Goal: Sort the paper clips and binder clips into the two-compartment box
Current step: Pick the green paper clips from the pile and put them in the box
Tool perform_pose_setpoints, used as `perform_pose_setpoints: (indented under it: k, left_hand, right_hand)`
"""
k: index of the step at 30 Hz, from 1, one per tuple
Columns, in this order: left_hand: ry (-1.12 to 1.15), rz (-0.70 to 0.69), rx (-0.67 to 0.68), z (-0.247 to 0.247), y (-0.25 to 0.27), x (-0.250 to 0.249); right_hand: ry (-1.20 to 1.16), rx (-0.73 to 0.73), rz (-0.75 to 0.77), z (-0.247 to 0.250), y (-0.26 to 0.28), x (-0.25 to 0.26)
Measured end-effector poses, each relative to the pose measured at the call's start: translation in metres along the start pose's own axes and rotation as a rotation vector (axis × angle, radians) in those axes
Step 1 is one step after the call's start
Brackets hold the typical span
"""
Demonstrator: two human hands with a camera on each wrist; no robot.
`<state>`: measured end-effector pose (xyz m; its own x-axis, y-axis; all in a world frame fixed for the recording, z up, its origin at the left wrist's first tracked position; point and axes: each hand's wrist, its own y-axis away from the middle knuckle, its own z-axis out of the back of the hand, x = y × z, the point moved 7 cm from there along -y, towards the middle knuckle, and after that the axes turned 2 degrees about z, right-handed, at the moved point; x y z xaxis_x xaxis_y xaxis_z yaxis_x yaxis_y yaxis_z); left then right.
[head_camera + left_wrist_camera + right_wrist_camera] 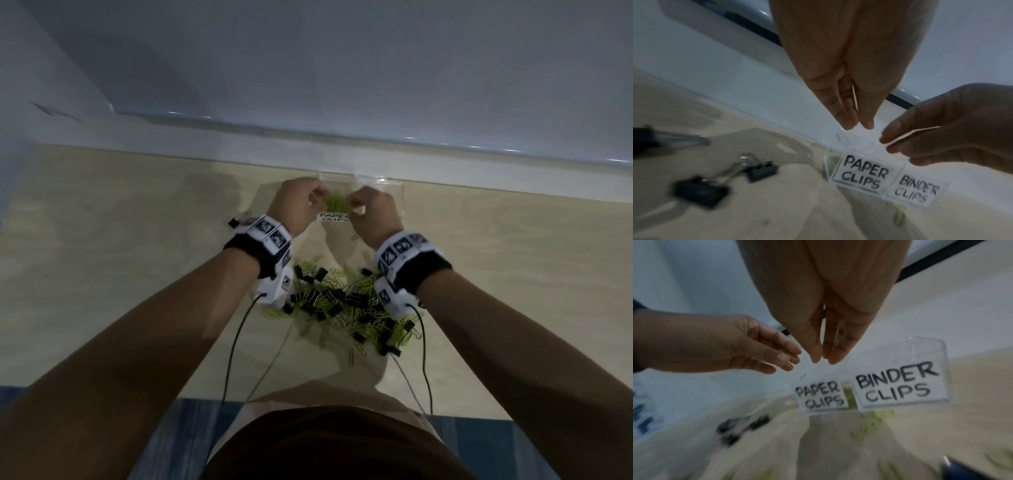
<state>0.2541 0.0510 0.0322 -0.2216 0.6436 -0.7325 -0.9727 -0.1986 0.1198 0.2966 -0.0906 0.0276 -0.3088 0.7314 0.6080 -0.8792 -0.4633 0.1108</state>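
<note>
A light beige, wood-grained bench (137, 240) is seen under everything, its far edge met by a pale grey-white ledge (513, 178). A glossy rounded lip (308, 121) is seen above that, with a dark strip beneath it in the left wrist view. Black wrist straps carrying white blocks printed with black-and-white markers (270, 236) are worn, and thin black cables (236, 339) are trailed towards a blue patterned floor (191, 438).
</note>
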Motion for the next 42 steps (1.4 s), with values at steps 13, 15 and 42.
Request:
perform_pose_setpoints:
  k: [13, 15, 42]
  left_hand:
    - [-0.232, 0.044, 0.307, -0.046, 0.091, 0.06]
    - [-0.177, 0.034, 0.277, -0.044, 0.091, 0.058]
    - [-0.075, 0.099, -0.038, 0.026, 0.099, 0.121]
  right_hand:
    - [0.085, 0.28, 0.094, -0.089, 0.08, 0.013]
    - [0.046, 0.276, 0.079, -0.086, 0.08, 0.01]
    - [0.312, 0.263, 0.123, -0.113, 0.04, 0.034]
